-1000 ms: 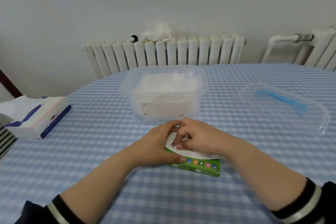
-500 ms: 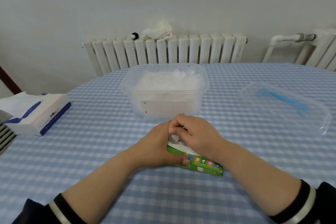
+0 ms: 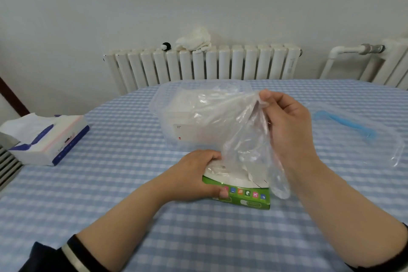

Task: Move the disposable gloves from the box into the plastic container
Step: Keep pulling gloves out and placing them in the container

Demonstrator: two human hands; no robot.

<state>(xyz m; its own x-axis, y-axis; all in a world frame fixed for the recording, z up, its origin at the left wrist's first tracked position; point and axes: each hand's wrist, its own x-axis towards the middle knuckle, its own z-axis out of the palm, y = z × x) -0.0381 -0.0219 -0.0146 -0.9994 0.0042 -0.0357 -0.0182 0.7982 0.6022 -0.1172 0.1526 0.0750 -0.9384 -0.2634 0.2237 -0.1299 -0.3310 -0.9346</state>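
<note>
My left hand point(image 3: 194, 174) clamps the flat green-and-white cardboard glove box point(image 3: 239, 192) to the blue-checked counter point(image 3: 114, 183), thumb on its near edge. My right hand point(image 3: 287, 121) has a pinch grip on a thin clear disposable plastic glove point(image 3: 240, 139), lifted above the box, tail hanging near the opening. Risks: film is slippery — the pinch could let go; a following glove may drag out and drop on the counter. Clear plastic container point(image 3: 198, 115) just behind, open, already holding white contents — limp glove could drape over its rim.
</note>
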